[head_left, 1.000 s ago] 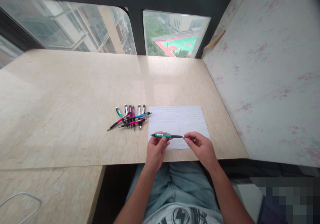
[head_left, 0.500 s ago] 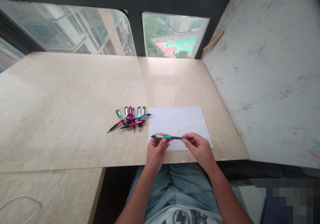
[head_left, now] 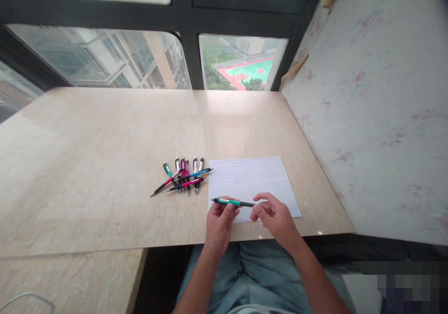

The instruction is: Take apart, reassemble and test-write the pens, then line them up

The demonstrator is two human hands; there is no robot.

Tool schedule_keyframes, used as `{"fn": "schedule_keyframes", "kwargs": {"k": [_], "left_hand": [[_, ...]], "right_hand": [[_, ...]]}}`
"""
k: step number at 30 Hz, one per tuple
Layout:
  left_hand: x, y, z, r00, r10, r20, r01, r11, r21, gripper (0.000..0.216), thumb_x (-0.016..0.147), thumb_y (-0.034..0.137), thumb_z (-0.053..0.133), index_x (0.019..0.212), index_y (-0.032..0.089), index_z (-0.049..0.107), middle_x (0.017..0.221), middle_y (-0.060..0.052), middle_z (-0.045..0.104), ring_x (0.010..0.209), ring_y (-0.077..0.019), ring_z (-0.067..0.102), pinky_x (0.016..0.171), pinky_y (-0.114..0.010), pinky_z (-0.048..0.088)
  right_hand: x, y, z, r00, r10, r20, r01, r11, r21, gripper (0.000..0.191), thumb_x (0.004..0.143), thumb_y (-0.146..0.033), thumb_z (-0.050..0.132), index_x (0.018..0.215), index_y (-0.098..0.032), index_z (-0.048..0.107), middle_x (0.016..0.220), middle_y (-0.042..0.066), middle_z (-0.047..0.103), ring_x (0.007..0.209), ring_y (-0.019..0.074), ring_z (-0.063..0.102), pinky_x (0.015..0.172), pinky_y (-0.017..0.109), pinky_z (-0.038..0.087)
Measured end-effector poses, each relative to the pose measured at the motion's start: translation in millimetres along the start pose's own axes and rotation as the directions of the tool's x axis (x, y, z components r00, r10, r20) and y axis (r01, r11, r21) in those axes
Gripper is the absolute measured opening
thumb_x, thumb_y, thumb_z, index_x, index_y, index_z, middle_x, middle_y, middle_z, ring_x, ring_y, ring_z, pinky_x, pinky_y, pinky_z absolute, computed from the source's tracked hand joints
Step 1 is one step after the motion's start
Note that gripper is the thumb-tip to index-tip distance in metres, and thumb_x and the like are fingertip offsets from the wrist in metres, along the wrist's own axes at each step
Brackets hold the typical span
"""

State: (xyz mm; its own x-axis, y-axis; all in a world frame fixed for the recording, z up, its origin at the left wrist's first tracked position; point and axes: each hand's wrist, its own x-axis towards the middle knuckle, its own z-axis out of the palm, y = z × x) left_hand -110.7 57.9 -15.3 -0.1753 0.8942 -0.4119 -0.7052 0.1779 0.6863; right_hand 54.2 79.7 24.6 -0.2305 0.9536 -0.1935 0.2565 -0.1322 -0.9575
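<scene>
A green and black ballpoint pen [head_left: 227, 202] lies almost level above the lower part of a sheet of white paper [head_left: 245, 167]. My left hand [head_left: 220, 220] is closed on its green barrel, thumb in front and fingers behind. At the dark tip end, my right hand [head_left: 275, 218] has its thumb and curled fingers around the point, with the index finger lifted; its fingers cover the very tip. Rows of faint writing fill the upper part of the paper.
Left of the paper lies a loose pile of several pens, among them a blue pen [head_left: 196, 174] and a pink pen [head_left: 185, 184] across the others. A floral-papered wall [head_left: 385, 118] bounds the right side. A white cable [head_left: 31, 295] rests on the lower-left surface.
The view has tilted up slightly, so everything sits lower. My right index finger has lifted off the pen's tip end and its other fingers have shifted. My left hand keeps its hold.
</scene>
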Motion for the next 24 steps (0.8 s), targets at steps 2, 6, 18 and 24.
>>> {"fn": "schedule_keyframes", "kwargs": {"k": [2, 6, 18, 24], "left_hand": [[1, 1, 0, 1.000, 0.004, -0.006, -0.004, 1.000, -0.019, 0.029, 0.069, 0.028, 0.086, 0.089, 0.017, 0.068, 0.089, -0.003, 0.073, 0.082, -0.0152, 0.071, 0.072, -0.024, 0.054], [1, 1, -1, 1.000, -0.003, 0.020, 0.004, 1.000, -0.013, 0.028, 0.071, 0.027, 0.085, 0.090, 0.017, 0.067, 0.088, -0.003, 0.073, 0.080, -0.0150, 0.071, 0.070, -0.023, 0.054], [1, -2, -3, 0.999, 0.017, 0.038, -0.017, 1.000, 0.018, 0.028, 0.070, 0.030, 0.085, 0.088, 0.018, 0.067, 0.090, -0.003, 0.072, 0.083, -0.0149, 0.069, 0.070, -0.024, 0.055], [1, -4, -2, 0.999, 0.041, 0.016, -0.042, 0.998, 0.043, 0.029, 0.070, 0.033, 0.084, 0.089, 0.018, 0.068, 0.092, -0.003, 0.070, 0.085, -0.0154, 0.068, 0.072, -0.025, 0.056]], "right_hand": [[-1, -1, 0, 1.000, -0.012, 0.008, 0.012, 0.999, -0.032, 0.022, 0.092, -0.043, 0.059, 0.095, -0.022, 0.056, 0.077, 0.003, 0.075, 0.067, 0.0175, 0.068, 0.055, 0.025, 0.048], [-1, -4, -2, 0.998, -0.051, 0.022, 0.054, 0.987, -0.149, 0.029, 0.097, -0.043, 0.050, 0.080, -0.021, 0.059, 0.073, 0.003, 0.073, 0.065, 0.0166, 0.066, 0.058, 0.025, 0.046], [1, 7, 2, 0.997, -0.073, -0.013, 0.069, 0.982, -0.174, 0.054, 0.100, -0.051, 0.040, 0.062, -0.019, 0.063, 0.055, 0.000, 0.056, 0.053, 0.0141, 0.050, 0.053, 0.026, 0.039], [1, 8, 1, 0.997, 0.004, 0.076, 0.004, 0.994, -0.108, 0.050, 0.100, -0.047, 0.040, 0.066, -0.019, 0.065, 0.069, 0.004, 0.071, 0.061, 0.0168, 0.060, 0.059, 0.028, 0.048]]}}
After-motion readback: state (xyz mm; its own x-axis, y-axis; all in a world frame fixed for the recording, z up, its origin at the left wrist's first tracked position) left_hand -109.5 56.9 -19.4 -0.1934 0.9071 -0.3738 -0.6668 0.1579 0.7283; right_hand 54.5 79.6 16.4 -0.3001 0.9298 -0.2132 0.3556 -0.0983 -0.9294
